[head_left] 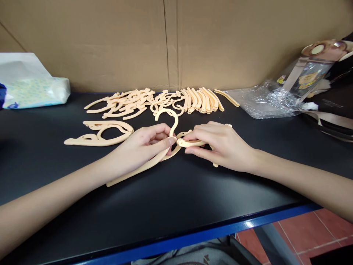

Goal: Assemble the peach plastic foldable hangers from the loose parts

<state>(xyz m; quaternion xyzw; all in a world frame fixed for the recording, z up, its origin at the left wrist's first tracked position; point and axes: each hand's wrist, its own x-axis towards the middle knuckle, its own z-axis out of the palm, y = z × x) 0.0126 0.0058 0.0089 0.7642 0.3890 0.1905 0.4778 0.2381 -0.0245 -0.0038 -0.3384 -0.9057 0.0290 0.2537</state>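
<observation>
A peach plastic hanger (138,170) lies on the black table (176,198), its hook (168,117) pointing away from me. My left hand (140,147) is closed on the hanger's left arm near the hook joint. My right hand (220,145) pinches the right arm piece (190,142) at the same joint; most of that arm is hidden under my fingers. Behind my hands lies a spread of loose hooks (129,103) and a row of stacked arm pieces (200,99). Two assembled hangers (100,134) lie stacked to the left.
A cardboard wall (171,40) closes off the back of the table. A white plastic-wrapped pack (30,86) sits at the far left. Crumpled clear wrapping (264,101) and packaged goods (314,73) lie at the right. The table's blue front edge (220,230) runs below my arms.
</observation>
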